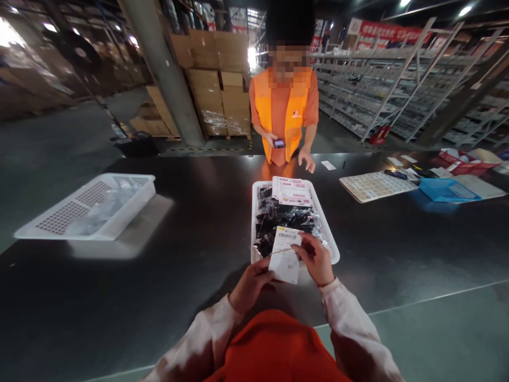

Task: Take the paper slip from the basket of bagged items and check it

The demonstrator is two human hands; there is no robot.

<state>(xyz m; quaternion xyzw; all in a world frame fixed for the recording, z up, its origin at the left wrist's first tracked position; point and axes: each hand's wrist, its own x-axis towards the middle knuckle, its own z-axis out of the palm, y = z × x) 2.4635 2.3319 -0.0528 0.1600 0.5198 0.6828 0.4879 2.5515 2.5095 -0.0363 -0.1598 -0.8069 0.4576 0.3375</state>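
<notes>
Both the left hand [250,284] and the right hand [317,258] pinched the barcode label [286,253] over the white tray [254,223]; holding it flat and taut best kept its barcode readable.

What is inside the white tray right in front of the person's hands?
The white tray holds clear bags of small black items, with printed sheets on top at the far end. The barcode label held by both hands covers the near end; the tray's floor is hidden.
</notes>
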